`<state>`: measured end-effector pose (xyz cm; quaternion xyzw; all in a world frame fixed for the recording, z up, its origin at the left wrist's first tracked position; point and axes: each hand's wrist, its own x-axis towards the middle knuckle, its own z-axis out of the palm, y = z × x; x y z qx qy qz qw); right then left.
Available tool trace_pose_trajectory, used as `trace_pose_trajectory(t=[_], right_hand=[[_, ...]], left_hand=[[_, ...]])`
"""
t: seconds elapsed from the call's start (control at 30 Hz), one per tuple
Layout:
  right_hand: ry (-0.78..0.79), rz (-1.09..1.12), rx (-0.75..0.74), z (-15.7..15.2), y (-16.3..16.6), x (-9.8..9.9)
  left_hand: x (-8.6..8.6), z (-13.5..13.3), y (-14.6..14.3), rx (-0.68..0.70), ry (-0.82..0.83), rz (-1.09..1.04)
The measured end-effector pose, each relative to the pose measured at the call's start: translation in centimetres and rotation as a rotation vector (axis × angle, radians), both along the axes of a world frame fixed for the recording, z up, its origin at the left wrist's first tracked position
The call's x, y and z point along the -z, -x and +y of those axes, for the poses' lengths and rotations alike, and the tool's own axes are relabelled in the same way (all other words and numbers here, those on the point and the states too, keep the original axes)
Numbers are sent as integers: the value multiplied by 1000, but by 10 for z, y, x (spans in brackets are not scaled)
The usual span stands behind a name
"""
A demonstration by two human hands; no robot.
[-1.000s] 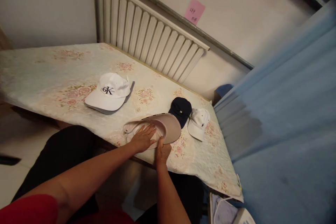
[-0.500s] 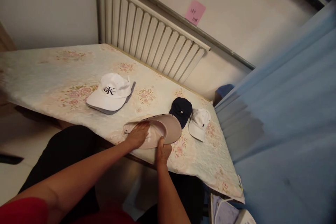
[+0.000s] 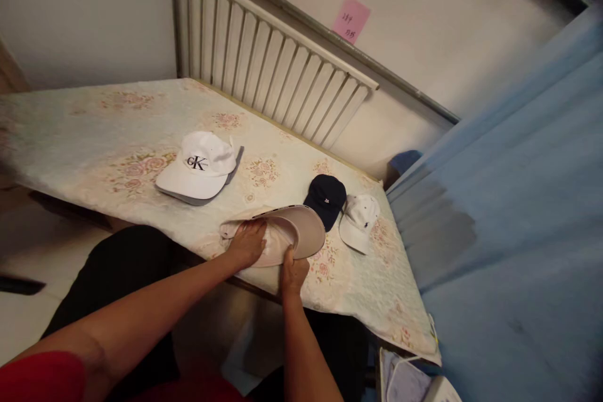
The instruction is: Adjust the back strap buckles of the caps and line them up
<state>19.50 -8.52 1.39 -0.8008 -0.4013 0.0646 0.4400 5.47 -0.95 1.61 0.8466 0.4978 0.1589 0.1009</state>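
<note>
- Thumb inside and fingers outside, the right hand (image 3: 294, 273) is closed on the near rim of a pale pink cap (image 3: 279, 244), where the crown meets the brim.
- Palm down, the left hand (image 3: 247, 245) lies unclenched inside the crown, its fingers laid along the lining.
- Tipped with its hollow toward the person, the cap shows a pink lining and the smooth, curved underside of its brim, which points to the right; a dark patterned line runs along the brim's upper edge.
- It sits on a table (image 3: 289, 166) with a pale cover of rose clusters, just inside the near edge.
- A white cap with black lettering (image 3: 202, 166) stands to the left, grey showing under its brim.
- A navy cap (image 3: 325, 201) lies directly behind the pink brim, partly overlapped by it in this view; a smaller white cap (image 3: 360, 223) is just beside the navy one.
- Beyond the far edge stand a ribbed radiator (image 3: 273, 69) and a wall bearing a pink note (image 3: 351, 20).
- A blue curtain (image 3: 509, 213) hangs along the table's right end.
- Floral cover stretches between the lettered cap and the pink one; black-clad knees (image 3: 127, 270) border the near edge.
</note>
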Motion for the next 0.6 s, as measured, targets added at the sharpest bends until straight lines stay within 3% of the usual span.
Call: trace_pose_trajectory(t=[0.37, 0.6], right_hand=[[-52, 187, -54, 7, -14, -3], [-58, 171, -77, 11, -16, 0]], left_hand=[[-7, 0, -5, 35, -66, -19], [5, 13, -11, 384, -13, -9]])
